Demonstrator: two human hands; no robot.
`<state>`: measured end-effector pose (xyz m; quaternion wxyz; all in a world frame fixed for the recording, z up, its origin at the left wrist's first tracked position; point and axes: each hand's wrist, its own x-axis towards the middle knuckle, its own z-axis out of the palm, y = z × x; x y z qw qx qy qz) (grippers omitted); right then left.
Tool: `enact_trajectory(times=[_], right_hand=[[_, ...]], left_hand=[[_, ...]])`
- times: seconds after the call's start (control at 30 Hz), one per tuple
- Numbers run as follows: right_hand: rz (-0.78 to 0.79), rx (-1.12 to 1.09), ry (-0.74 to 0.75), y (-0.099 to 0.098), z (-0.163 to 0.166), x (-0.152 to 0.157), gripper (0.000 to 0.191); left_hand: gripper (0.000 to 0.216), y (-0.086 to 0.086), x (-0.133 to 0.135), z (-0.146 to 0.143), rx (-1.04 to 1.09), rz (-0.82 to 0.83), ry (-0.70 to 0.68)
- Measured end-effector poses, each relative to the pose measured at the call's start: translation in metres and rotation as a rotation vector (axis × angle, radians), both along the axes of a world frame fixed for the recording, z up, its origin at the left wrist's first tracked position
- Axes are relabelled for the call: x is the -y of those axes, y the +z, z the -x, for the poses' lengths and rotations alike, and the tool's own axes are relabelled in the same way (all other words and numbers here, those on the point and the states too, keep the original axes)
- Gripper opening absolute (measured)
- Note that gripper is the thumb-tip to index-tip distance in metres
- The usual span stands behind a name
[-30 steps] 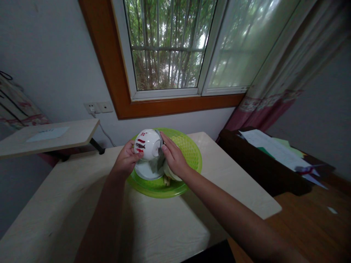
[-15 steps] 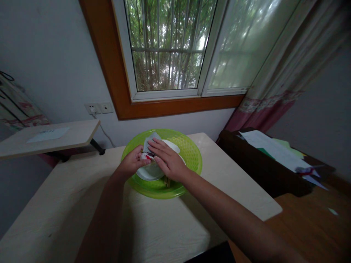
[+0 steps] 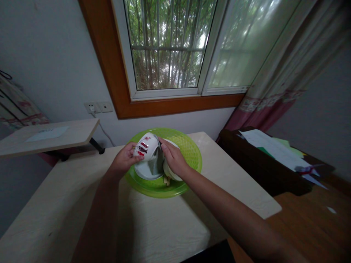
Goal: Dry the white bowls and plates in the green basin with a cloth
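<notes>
My left hand [image 3: 124, 159] is closed on the rim of a white bowl [image 3: 149, 140] with red and dark fish printed on its outside. The bowl is tilted, its patterned side toward me, above a green plastic basket [image 3: 193, 157]. A grey cloth [image 3: 157, 162] hangs at the bowl's right edge, with my right hand [image 3: 174, 157] closed on it; those fingertips are partly hidden. Beneath, in the basket, lie a white plate [image 3: 145, 171], another pale bowl [image 3: 172, 173] and light wooden pieces, perhaps chopstick ends [image 3: 167, 180].
The basket stands on a pale wooden table [image 3: 161, 219] below a barred window [image 3: 170, 44]. At the left is a raised shelf [image 3: 71, 135] with a paper on it. Papers [image 3: 274, 149] lie on dark furniture at the right. A black object [image 3: 214, 254] shows at the bottom edge.
The bowl has been turned so that its fish pattern faces me. My right hand and the cloth have moved from over the bowl to its right side.
</notes>
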<state>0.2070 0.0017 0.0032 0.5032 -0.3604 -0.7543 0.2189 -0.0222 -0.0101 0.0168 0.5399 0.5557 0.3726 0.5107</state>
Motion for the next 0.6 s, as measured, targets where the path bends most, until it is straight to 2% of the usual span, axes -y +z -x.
enact_trajectory(times=[0.2, 0.3, 0.37, 0.5, 0.6], right_hand=[[0.204, 0.000, 0.020, -0.006, 0.001, 0.000, 0.058], [0.242, -0.071, 0.001, -0.005, 0.002, 0.000, 0.059], [0.256, -0.145, -0.032, 0.000, 0.000, 0.000, 0.057], [0.315, -0.254, -0.092, 0.014, -0.006, -0.002, 0.048], [0.398, -0.251, -0.103, 0.023, -0.013, -0.007, 0.041]], left_hand=[[0.044, 0.001, -0.002, 0.000, 0.053, -0.057, 0.107], [0.046, 0.000, -0.004, 0.000, -0.015, -0.065, 0.145], [0.044, 0.000, -0.004, -0.001, -0.193, -0.101, 0.191], [0.029, 0.006, 0.000, -0.004, -0.709, -0.292, 0.266], [0.028, 0.013, 0.005, -0.010, -0.890, -0.384, 0.182]])
